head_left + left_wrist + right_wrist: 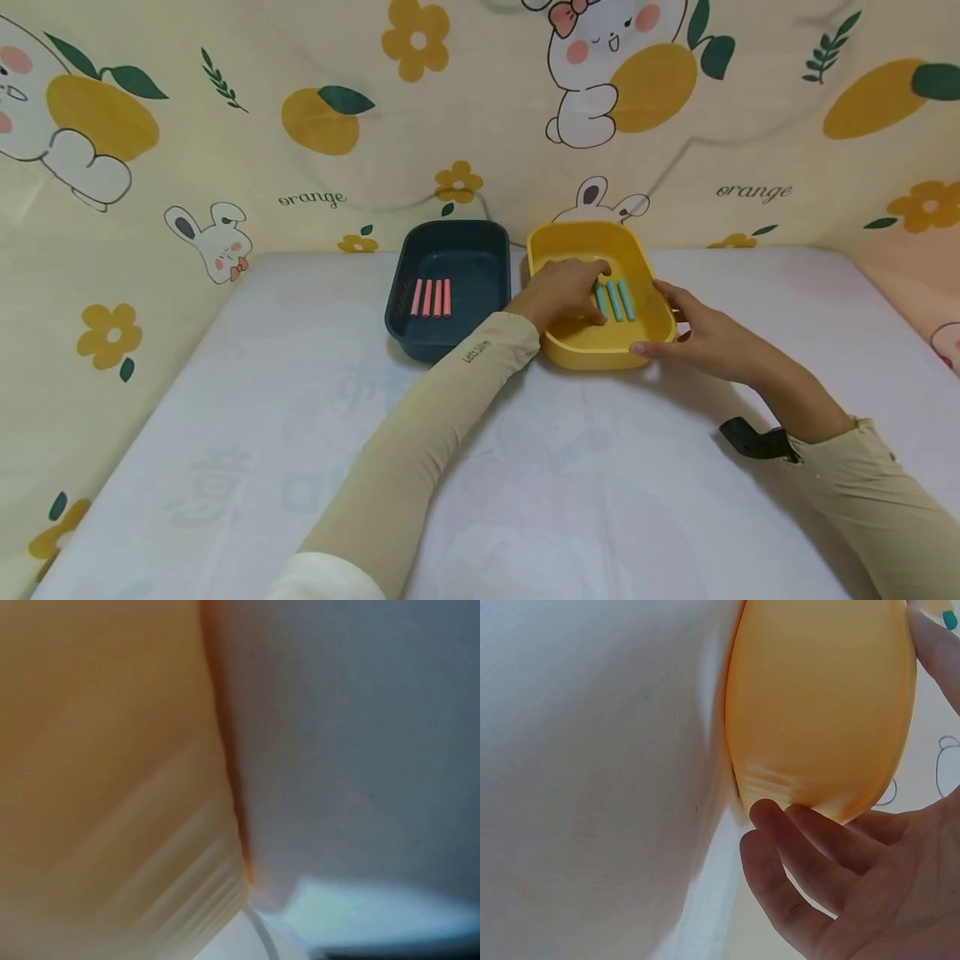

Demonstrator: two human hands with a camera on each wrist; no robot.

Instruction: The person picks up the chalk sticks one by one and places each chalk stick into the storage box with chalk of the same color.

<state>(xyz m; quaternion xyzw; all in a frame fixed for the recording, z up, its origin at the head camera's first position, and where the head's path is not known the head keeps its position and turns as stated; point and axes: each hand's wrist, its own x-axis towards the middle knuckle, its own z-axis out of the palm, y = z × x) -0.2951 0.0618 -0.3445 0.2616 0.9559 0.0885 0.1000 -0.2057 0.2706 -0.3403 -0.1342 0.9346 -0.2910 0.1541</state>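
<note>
My left hand reaches over the left rim into a yellow plastic basket. Its index finger and thumb are at opposite ends of the leftmost visible turquoise stick; I cannot tell whether they grip it. Several turquoise chalk-like sticks lie side by side on the basket floor, partly hidden by that hand. My right hand holds the basket at its right front corner, its fingers spread along the wall. The left wrist view shows only the basket's ribbed outer side, blurred, against the table.
A dark blue basket stands just left of the yellow one, with several pink sticks in a row. Both sit on a white-covered table near its back edge. Behind rises a printed cloth. A black strap hangs at my right wrist.
</note>
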